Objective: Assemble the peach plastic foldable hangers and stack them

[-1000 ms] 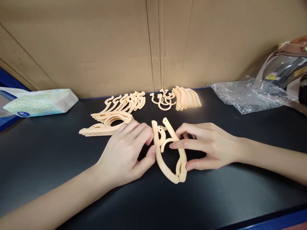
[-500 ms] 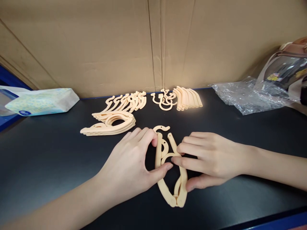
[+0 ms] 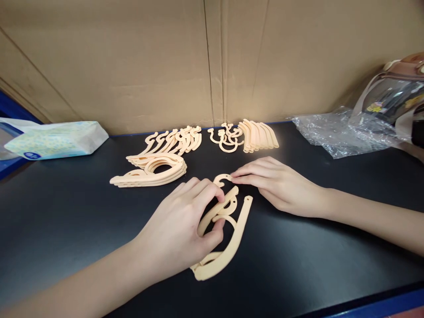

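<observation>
A cream plastic folding hanger [image 3: 233, 243] lies folded on the black table, its two arms angled away from me. My left hand [image 3: 185, 221] curls around its left arm, thumb and index finger gripping it near the middle. Just beyond the hanger's far end is a small curved hanger hook [image 3: 220, 179] in the same cream plastic. My right hand [image 3: 278, 183] reaches in from the right, its fingertips pinched together on the right end of that hook. The thumb of my right hand is hidden beneath its fingers.
A stack of folded hangers [image 3: 150, 176] sits left of centre. Behind it are several hanger arms with curled ends [image 3: 175, 140]. Loose hooks [image 3: 227, 139] and a row of straight arms [image 3: 260, 134] lie at the back. Around them are a tissue pack [image 3: 62, 140], crinkled plastic [image 3: 341, 130] and a clear bag [image 3: 394, 97].
My right hand has left the hanger's right arm and moved up and away to the hook. In my left hand the hanger has turned, its near end swinging left.
</observation>
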